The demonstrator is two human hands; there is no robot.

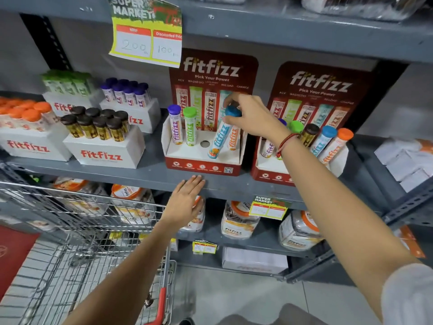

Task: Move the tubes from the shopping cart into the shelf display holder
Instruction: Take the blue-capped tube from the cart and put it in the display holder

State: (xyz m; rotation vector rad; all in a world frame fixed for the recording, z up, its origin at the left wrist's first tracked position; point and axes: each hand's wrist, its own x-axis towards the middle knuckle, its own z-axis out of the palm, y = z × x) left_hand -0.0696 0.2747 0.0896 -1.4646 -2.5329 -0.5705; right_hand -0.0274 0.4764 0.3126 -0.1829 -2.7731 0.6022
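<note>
A red and white fitfizz display holder (202, 164) stands on the grey shelf. In it stand a purple-capped tube (175, 124), a green-capped tube (190, 126) and an orange-labelled tube (233, 138); one round hole (204, 144) is bare. My right hand (251, 114) is shut on the cap of a blue-capped tube (220, 138), which leans with its foot at the holder's front. My left hand (186, 201) lies flat and open on the shelf's front edge below the holder. The wire shopping cart (77, 233) is at the lower left; no tubes show in it.
A second fitfizz holder (276, 174) with several tubes stands to the right. White fitfizz boxes (103, 153) of capped tubes fill the shelf's left. A price tag (146, 41) hangs from the shelf above. Jars (237, 221) sit on the shelf below.
</note>
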